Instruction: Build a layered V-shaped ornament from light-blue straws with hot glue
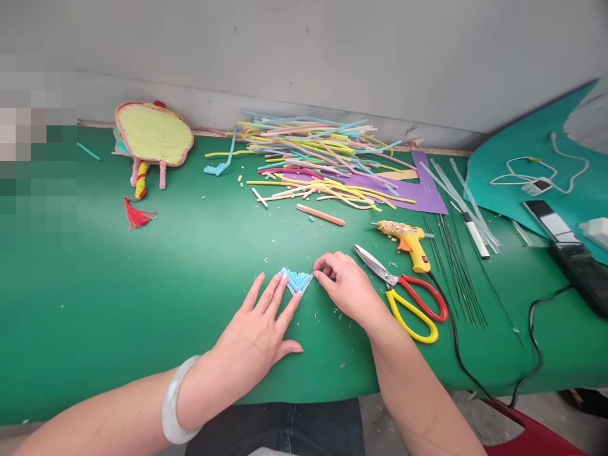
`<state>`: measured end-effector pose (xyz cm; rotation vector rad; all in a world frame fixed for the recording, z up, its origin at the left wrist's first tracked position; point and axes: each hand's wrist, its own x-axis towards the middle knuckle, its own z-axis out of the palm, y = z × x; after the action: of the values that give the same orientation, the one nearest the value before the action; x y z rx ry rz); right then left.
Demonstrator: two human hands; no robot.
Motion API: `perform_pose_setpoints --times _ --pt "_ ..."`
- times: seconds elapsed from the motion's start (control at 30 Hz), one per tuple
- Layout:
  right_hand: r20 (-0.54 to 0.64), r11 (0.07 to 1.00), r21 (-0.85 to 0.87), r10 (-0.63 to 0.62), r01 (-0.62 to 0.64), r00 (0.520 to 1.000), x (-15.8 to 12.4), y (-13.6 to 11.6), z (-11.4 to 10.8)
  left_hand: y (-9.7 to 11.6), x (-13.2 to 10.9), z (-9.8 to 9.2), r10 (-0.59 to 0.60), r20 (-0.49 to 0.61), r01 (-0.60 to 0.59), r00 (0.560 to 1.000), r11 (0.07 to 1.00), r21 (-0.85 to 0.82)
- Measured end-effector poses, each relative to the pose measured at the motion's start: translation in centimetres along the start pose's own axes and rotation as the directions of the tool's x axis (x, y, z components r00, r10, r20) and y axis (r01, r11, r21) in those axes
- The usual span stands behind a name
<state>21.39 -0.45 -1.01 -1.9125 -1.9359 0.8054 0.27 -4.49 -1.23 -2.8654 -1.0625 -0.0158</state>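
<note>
A small fan-shaped piece of light-blue straw strips (296, 279) lies on the green table (142, 291). My left hand (259, 329) rests flat beside it, fingers stretched out, with the fingertips touching its left and lower edge. My right hand (344, 285) is curled, its fingertips pinching the right corner of the blue piece. A white bangle (177, 399) sits on my left wrist.
Red-and-yellow scissors (403, 294) and a yellow glue gun (408, 239) lie right of my right hand, with thin green wires (456, 266) beyond. A heap of coloured straws (313, 158) and purple paper (422, 190) lie behind. A woven yellow fan (152, 134) rests at back left; a phone (553, 225) at right.
</note>
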Motion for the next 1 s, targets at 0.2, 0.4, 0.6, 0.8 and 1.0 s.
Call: perform_pose_setpoints --times 0.2,0.4,0.6,0.8,1.0 --pt "0.025 0.998 0.056 -0.014 0.013 1.000 -0.08 0.09 -0.21 0.04 -0.04 0.11 -0.027 0.033 0.027 0.999 1.000 -0.001" --pt "0.015 0.997 0.077 -0.008 0.007 1.000 0.00 0.34 -0.18 0.07 0.03 0.05 -0.034 0.042 0.034 0.999 0.999 -0.004" --pt "0.022 0.997 0.072 -0.015 0.014 1.000 0.00 0.42 -0.22 -0.06 0.10 -0.23 -0.019 0.028 0.019 0.999 1.000 -0.015" --pt "0.019 0.998 0.058 -0.012 0.011 1.000 0.01 0.26 -0.27 0.03 0.08 -0.23 -0.022 0.051 0.023 0.998 1.000 -0.008" --pt "0.011 0.998 0.054 -0.018 0.017 1.000 0.01 0.38 -0.08 0.00 -0.08 -0.01 -0.022 0.059 0.023 0.998 1.000 -0.011"
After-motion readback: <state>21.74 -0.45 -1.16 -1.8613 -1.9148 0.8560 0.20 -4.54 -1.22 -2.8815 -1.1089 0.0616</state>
